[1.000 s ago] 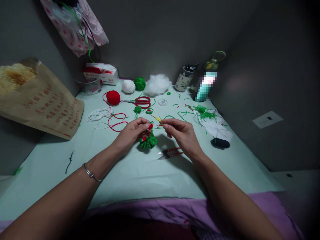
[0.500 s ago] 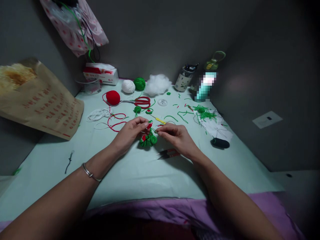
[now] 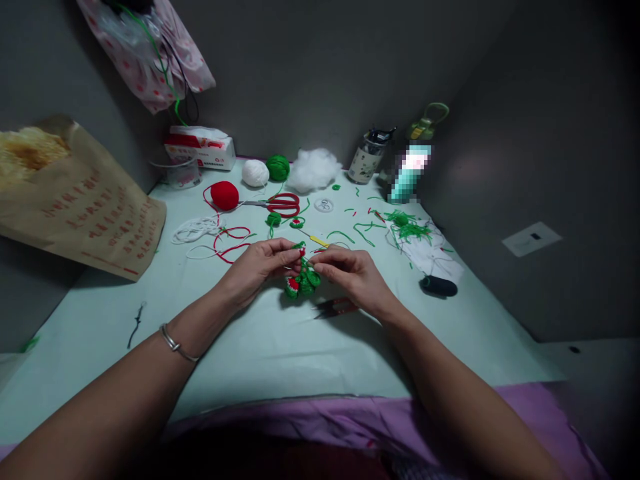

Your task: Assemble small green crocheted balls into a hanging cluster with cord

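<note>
Between the thumb and fingers of my left hand is a green, red and white crocheted piece, its lower petal-like parts hanging just above the table. Close at its right side, my right hand is closed in a pinch; what sits between its fingertips is too small to make out. Just beyond the hands lies a crochet hook with a yellow handle. A pair of thread snips rests under my right hand, partly covered by it. A small red and green crocheted piece lies farther back.
Red-handled scissors, a red yarn ball, a white yarn ball, a green yarn ball and white stuffing sit at the back. Green scraps lie right. A paper bag leans in from the left.
The crocheted piece has turned and shifted slightly right in my left hand, showing more of its red and white part. My right hand stays pinched beside it.
</note>
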{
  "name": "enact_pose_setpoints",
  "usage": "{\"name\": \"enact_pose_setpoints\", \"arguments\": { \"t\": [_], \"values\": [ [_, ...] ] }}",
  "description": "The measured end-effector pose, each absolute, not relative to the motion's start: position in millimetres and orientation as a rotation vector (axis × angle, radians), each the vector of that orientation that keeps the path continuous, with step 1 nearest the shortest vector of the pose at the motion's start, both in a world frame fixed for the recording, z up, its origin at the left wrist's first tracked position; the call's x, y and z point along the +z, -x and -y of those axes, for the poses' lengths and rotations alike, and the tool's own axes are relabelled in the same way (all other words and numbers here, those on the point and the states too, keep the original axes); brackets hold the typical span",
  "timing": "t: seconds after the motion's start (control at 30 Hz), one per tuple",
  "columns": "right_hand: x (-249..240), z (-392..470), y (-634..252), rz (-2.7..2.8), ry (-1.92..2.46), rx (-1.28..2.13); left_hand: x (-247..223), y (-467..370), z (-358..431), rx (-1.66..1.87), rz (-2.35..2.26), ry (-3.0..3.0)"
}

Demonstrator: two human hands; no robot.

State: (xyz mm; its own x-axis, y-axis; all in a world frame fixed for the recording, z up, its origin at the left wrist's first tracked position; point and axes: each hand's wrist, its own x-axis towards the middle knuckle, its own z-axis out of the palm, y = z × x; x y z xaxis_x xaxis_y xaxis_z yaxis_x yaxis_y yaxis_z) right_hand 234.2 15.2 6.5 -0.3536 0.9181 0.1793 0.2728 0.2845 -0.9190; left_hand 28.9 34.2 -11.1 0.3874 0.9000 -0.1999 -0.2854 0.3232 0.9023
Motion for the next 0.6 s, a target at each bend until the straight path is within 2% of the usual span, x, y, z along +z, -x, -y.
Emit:
{"name": "enact_pose_setpoints", "arguments": {
  "t": [0.3,0.6],
  "values": [
    [8.3,-14.9,-236.1,1.929,1.059,0.769,-8.7,-26.0,-34.8,0.882,-0.764,-0.841],
    [6.0,-16.6,-238.6,1.991,1.027,0.701,-6.6,-25.7,-34.1,0.88,-0.746,-0.845]
  ]
}}
